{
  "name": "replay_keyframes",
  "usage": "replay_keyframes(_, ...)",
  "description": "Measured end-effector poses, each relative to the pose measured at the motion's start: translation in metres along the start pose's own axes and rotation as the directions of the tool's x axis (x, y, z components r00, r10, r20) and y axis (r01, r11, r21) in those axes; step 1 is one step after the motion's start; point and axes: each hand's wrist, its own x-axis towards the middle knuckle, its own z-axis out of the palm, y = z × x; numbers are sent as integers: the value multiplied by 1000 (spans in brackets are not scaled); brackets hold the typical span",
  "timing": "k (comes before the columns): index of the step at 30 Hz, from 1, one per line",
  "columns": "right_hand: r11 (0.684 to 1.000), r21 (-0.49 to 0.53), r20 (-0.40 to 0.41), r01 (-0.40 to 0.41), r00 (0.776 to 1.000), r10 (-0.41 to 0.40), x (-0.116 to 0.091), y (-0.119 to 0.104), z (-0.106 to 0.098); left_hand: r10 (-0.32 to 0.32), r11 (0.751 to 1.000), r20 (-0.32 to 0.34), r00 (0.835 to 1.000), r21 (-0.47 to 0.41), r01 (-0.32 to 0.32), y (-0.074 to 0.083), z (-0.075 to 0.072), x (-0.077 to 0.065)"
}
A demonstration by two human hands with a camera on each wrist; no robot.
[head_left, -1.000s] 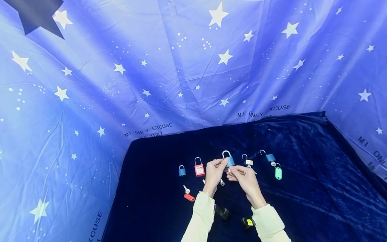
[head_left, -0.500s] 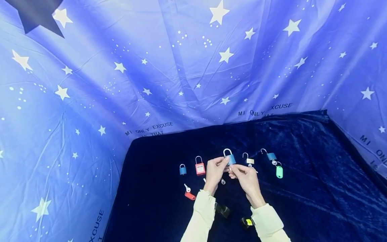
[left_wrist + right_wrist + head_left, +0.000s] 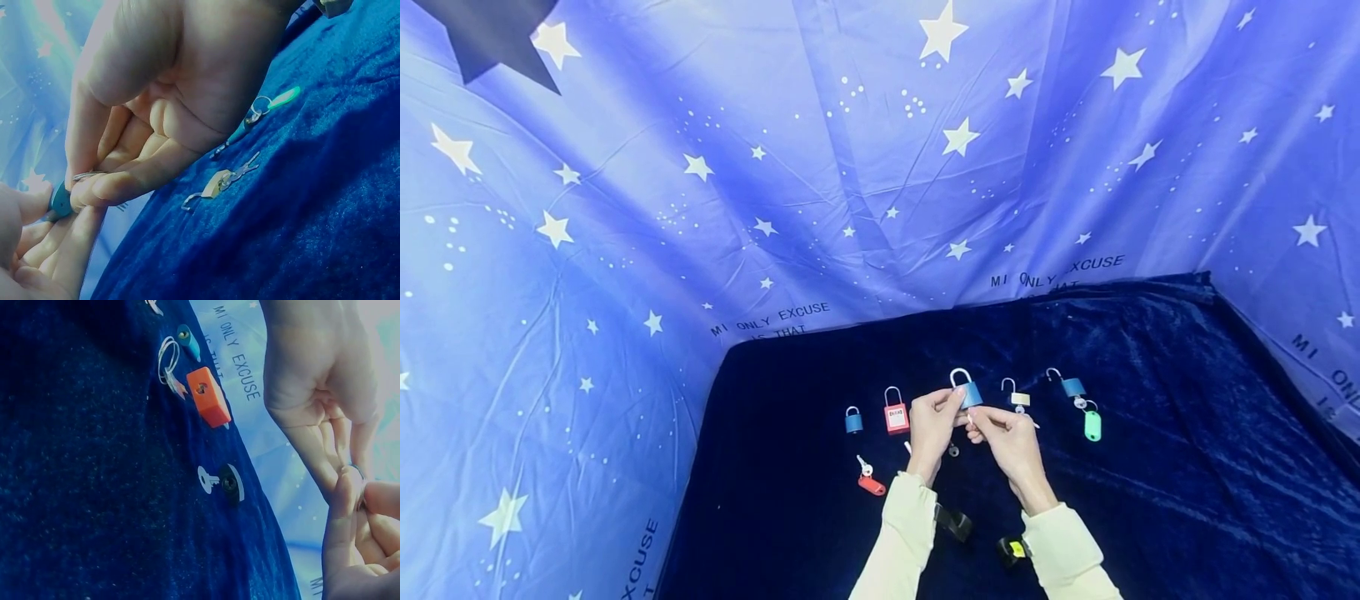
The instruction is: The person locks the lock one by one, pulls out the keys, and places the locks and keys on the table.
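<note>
Blue metal padlock with silver shackle (image 3: 973,394): held up over the dark-blue plush cloth (image 3: 775,500), between both hands, shackle at the top, leaning left;
Left hand (image 3: 932,425): narrow pinch now, thumb and fingers on the blue body;
Right hand (image 3: 1011,440): tight pinch just below, on a silver metal key (image 3: 89,175), mostly hidden; whether it sits in the lock, cannot tell;
Cloth, left: red padlock with white label (image 3: 897,419); small blue padlock (image 3: 853,421);
Cloth, right: brass-coloured padlock (image 3: 1020,399), shackle open.
</note>
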Motion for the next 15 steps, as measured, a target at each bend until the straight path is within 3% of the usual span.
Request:
replay_keyframes(7,1000,-20,6,-20,1000,20,-1,4,0,9,1000,26,1000,-29,-8,-5,-3,5)
replay_keyframes(15,999,-28,12,-17,1000,17,0,4,0,-39,997,11,999,-61,39,-6,-2,5)
